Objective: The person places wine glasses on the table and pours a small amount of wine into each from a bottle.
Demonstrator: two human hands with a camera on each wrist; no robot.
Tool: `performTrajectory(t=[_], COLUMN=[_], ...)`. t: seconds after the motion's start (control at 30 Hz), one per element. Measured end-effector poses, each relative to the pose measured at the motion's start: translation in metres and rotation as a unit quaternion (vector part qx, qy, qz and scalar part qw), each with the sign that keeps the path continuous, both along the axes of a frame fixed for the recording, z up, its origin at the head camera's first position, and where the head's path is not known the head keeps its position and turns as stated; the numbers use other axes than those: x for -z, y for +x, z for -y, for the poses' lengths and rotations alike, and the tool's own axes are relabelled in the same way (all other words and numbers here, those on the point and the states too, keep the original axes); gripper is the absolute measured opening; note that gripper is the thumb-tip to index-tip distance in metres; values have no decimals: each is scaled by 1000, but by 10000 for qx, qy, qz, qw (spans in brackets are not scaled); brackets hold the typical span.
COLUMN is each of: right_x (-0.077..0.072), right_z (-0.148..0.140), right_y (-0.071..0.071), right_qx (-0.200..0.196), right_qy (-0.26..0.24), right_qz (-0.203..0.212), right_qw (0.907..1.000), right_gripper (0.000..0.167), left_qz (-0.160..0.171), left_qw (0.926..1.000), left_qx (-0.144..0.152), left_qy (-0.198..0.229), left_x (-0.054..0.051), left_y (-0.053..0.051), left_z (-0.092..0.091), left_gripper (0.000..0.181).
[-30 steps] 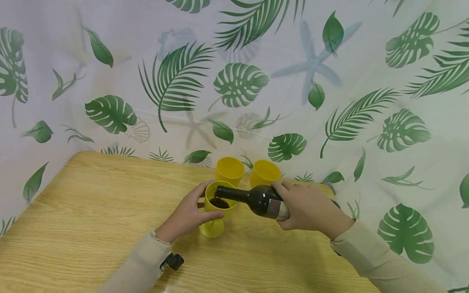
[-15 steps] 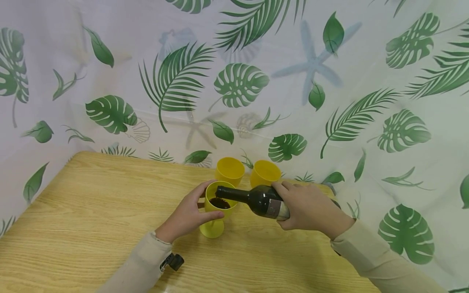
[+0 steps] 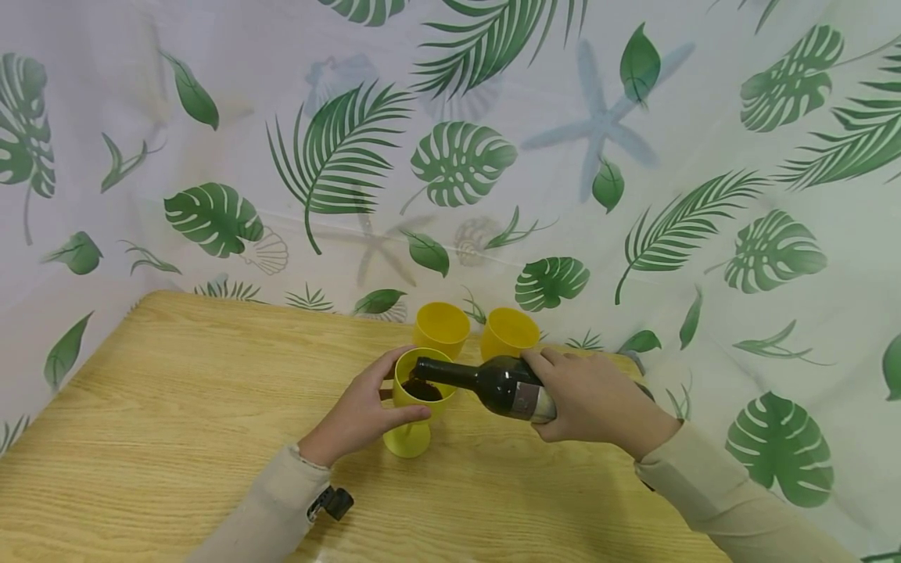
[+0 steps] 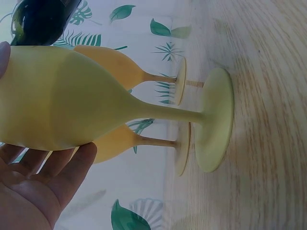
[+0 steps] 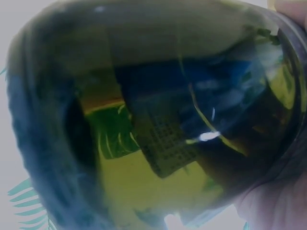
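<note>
Fingers [image 4: 74,175] of the left hand [image 3: 362,410] curled round a smooth yellow stemmed goblet [image 4: 72,98], upright on a wood-grain table [image 3: 211,430], dark liquid [image 3: 424,390] inside, dark glass bottle [image 3: 503,387] tipped over its rim, right hand [image 3: 594,403] gripping that, two orange-yellow goblets [image 3: 442,324] behind

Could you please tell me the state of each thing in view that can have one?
Front cup: upright on the table, dark liquid inside.
Back left cup: upright, no liquid showing.
Back right cup: upright, no liquid showing.
Bottle: tipped nearly level, neck over the front cup's rim.
Left hand: holds the front cup's bowl.
Right hand: grips the bottle.
</note>
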State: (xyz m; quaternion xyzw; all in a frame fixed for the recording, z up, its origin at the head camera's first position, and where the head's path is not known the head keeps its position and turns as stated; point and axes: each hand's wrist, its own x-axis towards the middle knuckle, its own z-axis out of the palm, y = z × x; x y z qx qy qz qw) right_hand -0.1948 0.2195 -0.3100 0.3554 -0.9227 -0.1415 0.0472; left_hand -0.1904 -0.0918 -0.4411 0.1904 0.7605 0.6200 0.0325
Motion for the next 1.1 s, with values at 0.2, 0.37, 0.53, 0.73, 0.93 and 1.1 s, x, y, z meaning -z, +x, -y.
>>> performTrajectory(t=[0.2,0.37,0.53,0.73,0.93,1.1], right_x=[1,1,0,0,2,5], right_z=[-1,0,0,0,0,-1], right_y=[-1,-1,-1,-1,-1,0], right_qx=[-23,-86,-128,-116,-99,-25], right_qy=[13,24,21,26,-23,-204], right_qz=[-2,-66,-107,-111,-100,11], right_qw=[10000,9999,9999,9999,9999,9998], right_gripper=[78,80,78,78,78,76], left_qz=[28,18,3,10,-27,-29], left_qw=[10000,10000,10000,10000,10000,10000], left_qx=[-14,-20,-53,-27,-26,2], left_qy=[-20,-35,-44,-61,-70,-67], left_x=[1,0,1,1,1,2], left_y=[-1,-1,-1,-1,-1,-1], left_z=[0,0,0,0,0,0], left_gripper=[81,81,81,81,81,81])
